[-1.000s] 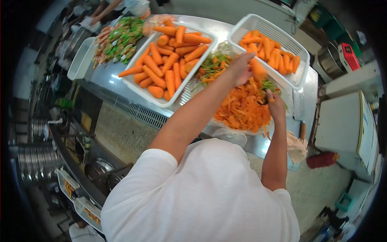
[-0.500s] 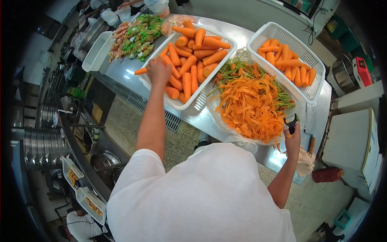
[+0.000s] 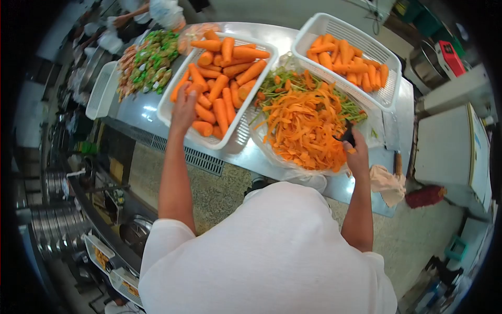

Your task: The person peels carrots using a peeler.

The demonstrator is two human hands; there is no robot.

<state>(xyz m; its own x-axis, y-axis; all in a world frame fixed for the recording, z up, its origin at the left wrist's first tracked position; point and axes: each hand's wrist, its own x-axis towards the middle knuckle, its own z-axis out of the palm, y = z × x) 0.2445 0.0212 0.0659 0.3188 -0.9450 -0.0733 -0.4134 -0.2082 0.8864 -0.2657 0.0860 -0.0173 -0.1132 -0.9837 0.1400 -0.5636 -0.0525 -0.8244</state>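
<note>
Orange carrots [image 3: 219, 88] in a white basket [image 3: 219, 143] at eleven o'clock, head view, left hand [image 3: 184, 111] touching them at ten, finger grip unclear, right hand [image 3: 357, 153] at three, fingers clamped around a black peeler [image 3: 347, 135], beside peelings [image 3: 303, 125] at two

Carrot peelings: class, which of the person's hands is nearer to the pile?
Right. The right hand holds a black peeler at the right edge of the peelings; the left hand is farther off, at the carrots in the white basket to the left.
</note>
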